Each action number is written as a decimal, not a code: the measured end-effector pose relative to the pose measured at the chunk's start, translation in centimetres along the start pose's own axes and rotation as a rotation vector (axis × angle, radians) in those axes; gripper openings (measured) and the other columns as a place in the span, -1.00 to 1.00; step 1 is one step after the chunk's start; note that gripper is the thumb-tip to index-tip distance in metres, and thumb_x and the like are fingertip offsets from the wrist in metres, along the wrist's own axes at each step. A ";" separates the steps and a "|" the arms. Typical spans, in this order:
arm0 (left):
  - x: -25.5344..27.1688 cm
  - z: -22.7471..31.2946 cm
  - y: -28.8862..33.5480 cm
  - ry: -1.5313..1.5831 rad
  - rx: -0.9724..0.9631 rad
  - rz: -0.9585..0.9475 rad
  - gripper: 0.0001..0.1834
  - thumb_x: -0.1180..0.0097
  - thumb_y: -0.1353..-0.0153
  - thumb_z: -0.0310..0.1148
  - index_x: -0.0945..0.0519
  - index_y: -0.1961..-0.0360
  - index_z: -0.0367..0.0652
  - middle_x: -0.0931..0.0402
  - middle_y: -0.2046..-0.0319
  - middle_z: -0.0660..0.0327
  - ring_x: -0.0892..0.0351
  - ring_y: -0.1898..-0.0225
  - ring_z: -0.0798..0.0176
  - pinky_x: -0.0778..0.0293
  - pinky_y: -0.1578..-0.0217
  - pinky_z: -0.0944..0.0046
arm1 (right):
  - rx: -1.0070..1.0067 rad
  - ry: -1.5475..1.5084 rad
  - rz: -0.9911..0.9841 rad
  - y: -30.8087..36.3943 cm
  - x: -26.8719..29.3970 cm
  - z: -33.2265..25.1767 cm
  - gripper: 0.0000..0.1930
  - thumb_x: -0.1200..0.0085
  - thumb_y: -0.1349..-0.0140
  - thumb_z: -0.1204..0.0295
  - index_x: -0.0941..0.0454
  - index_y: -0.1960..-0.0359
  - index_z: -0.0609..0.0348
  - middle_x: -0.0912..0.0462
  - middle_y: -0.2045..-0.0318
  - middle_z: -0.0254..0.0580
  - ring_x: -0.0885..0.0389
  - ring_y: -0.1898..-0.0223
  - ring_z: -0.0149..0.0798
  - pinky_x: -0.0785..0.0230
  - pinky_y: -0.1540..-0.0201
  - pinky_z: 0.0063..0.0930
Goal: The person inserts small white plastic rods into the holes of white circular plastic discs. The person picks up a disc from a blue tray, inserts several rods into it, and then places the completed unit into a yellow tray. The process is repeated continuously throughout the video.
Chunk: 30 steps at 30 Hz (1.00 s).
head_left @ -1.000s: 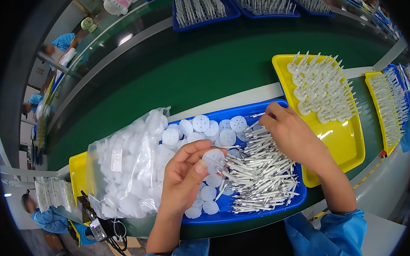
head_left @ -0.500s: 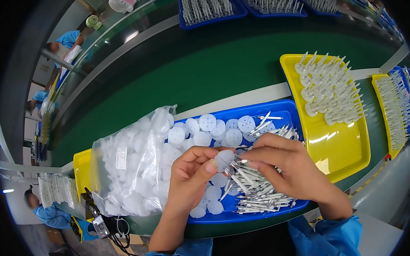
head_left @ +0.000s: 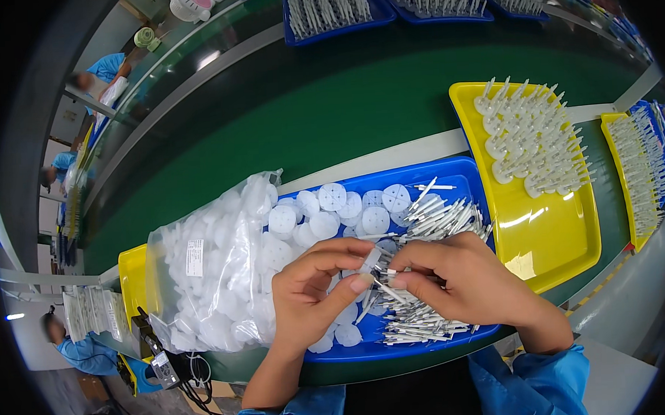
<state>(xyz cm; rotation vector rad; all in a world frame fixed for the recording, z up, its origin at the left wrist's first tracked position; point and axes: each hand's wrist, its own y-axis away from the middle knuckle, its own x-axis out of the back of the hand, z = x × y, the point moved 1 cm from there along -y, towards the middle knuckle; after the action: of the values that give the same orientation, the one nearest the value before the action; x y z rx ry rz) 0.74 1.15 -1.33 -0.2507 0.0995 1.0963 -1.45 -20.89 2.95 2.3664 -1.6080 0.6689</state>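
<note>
Between the thumb and index finger of my left hand (head_left: 310,286) is a translucent white plastic disc (head_left: 371,260), turned nearly edge-on. My right hand (head_left: 465,279) pinches a thin white rod (head_left: 392,274) close to the disc; whether the two touch I cannot tell. Both hands are above a blue tray (head_left: 453,174). Loose round discs (head_left: 333,197) with small holes lie in its left part, and a pile of white rods with dark tips (head_left: 426,322) fills its right part. My fingers hide some of the pile.
A clear plastic bag (head_left: 209,279) full of discs lies at the left. To the right, a yellow tray (head_left: 550,261) bears rows of discs with upright rods. Blue trays (head_left: 340,31) of similar pieces stand beyond the green belt (head_left: 284,113). Co-workers in blue sleeves are at far left.
The disc in my left hand has turned from showing its face to nearly edge-on. My right hand has moved slightly left, bringing its fingertips closer to the disc.
</note>
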 end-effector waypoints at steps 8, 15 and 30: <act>-0.1 0.0 0.0 0.027 0.037 -0.039 -0.75 -0.23 -0.19 -0.71 -0.65 0.09 -0.39 -0.59 -0.01 -0.09 -0.57 -0.09 0.07 -0.48 -0.12 0.09 | -0.020 -0.132 0.057 0.1 -1.0 0.6 -0.89 -0.13 -0.31 0.48 -0.51 0.30 0.28 -0.62 0.57 0.08 -0.65 0.51 0.13 -0.45 0.47 -0.16; 0.4 -0.2 -0.2 -0.015 0.034 -0.106 -0.77 -0.24 -0.18 -0.69 -0.68 0.11 -0.42 -0.61 0.02 -0.12 -0.60 -0.05 0.06 -0.50 -0.07 0.12 | 0.034 0.041 0.163 0.7 -2.0 0.5 -0.90 -0.12 -0.30 0.50 -0.47 0.27 0.26 -0.60 0.61 0.02 -0.63 0.58 0.08 -0.44 0.53 -0.19; -0.9 1.0 -0.6 -0.526 -0.274 -0.029 -0.60 -0.44 0.02 -0.57 -0.67 0.09 -0.29 -0.56 -0.09 -0.08 -0.67 0.02 0.05 -0.58 0.02 0.19 | 0.262 0.240 0.288 0.3 -2.2 1.2 -0.84 -0.24 -0.12 0.56 -0.56 0.26 0.22 -0.54 0.31 -0.10 -0.55 0.28 -0.03 -0.46 0.25 -0.26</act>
<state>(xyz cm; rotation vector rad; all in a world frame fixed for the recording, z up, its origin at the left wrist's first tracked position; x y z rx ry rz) 0.80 0.37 -0.07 -0.2000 -0.5252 1.1147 -2.10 -19.70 0.84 2.1281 -1.8627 1.2383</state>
